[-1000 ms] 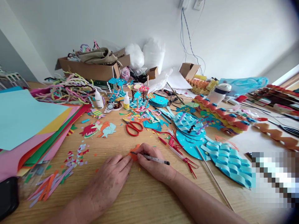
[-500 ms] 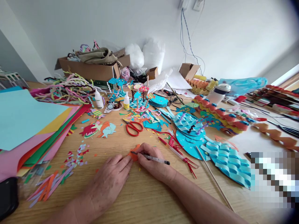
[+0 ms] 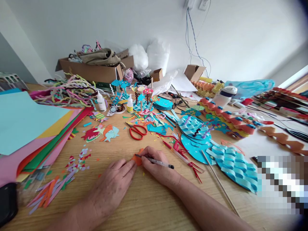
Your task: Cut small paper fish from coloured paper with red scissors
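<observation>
An orange paper piece [image 3: 137, 159] lies on the wooden table [image 3: 154, 205] between my hands. My right hand [image 3: 156, 165] is closed around a pen [image 3: 160, 162], its tip on the orange paper. Flat on the table, my left hand [image 3: 117, 179] has its fingers extended, the fingertips pressing the paper's left edge. Red-handled scissors [image 3: 137, 132] rest beyond my hands. To their left are paper fish [image 3: 111, 133] in orange and light blue.
Coloured paper sheets [image 3: 31, 118] and a dark phone-like object [image 3: 8, 203] are at the left. Two glue bottles [image 3: 101, 102] stand behind the fish. Blue woven paper discs [image 3: 235, 166], red straws [image 3: 179, 152] and a thin stick [image 3: 220, 183] lie to the right.
The view has shifted very slightly. My right hand and the pen have moved a tiny bit over the orange paper; my left hand stays in place.
</observation>
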`<action>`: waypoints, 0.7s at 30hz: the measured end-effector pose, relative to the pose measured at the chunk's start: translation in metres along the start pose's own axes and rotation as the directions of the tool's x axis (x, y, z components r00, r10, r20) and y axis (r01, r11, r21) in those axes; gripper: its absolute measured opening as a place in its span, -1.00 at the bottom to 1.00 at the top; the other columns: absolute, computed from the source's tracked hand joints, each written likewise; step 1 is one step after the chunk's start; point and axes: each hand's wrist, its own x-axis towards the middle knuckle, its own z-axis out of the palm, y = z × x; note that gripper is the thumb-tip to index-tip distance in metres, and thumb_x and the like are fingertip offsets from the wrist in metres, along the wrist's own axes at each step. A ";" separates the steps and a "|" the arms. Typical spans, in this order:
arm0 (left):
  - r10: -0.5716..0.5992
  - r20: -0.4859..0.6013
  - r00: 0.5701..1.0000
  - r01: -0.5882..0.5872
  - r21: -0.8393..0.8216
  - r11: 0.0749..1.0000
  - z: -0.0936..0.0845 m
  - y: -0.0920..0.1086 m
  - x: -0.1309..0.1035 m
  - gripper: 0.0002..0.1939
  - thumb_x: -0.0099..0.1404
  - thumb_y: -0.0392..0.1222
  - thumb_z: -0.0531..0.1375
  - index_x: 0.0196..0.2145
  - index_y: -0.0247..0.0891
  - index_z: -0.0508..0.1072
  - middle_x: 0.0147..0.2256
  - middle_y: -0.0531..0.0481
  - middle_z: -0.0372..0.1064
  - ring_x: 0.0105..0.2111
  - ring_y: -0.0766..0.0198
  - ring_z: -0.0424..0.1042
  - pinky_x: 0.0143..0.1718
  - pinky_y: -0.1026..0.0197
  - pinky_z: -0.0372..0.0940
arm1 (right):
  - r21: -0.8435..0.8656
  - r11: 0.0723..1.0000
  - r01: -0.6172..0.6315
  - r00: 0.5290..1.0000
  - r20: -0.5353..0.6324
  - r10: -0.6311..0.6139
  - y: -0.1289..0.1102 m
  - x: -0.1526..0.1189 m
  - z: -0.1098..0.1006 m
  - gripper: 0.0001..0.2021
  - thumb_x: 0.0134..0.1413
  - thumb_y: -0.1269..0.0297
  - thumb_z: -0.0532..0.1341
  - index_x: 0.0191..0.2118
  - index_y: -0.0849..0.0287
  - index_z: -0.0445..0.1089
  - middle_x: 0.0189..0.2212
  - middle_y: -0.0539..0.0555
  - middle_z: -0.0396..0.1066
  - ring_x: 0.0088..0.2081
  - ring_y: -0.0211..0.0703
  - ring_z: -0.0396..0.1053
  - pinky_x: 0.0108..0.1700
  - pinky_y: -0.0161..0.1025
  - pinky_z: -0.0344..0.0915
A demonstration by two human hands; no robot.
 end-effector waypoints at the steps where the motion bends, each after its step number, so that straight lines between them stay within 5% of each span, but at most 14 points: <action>1: -0.002 0.007 1.000 0.001 0.003 1.000 0.000 0.000 0.000 -0.62 0.30 -0.37 -0.12 -0.04 -0.33 0.36 -0.09 -0.09 0.40 -0.18 0.16 0.33 -0.19 0.12 0.23 | 0.005 1.000 0.002 1.000 -0.004 -0.002 0.001 0.000 0.001 -0.85 -0.11 0.50 0.08 -0.43 0.18 0.36 -0.63 -0.10 0.29 -0.61 -0.38 0.17 -0.56 -0.44 0.05; 21: -0.036 -0.035 0.999 0.033 -0.070 0.997 0.002 0.001 0.007 -0.74 0.25 -0.38 -0.01 -0.15 -0.34 0.38 -0.09 -0.11 0.38 -0.26 0.12 0.33 -0.24 0.03 0.30 | 0.022 0.999 0.034 0.999 -0.042 -0.033 0.006 0.000 0.003 -0.85 -0.14 0.51 0.07 -0.44 0.19 0.35 -0.64 -0.11 0.28 -0.62 -0.38 0.14 -0.56 -0.43 0.05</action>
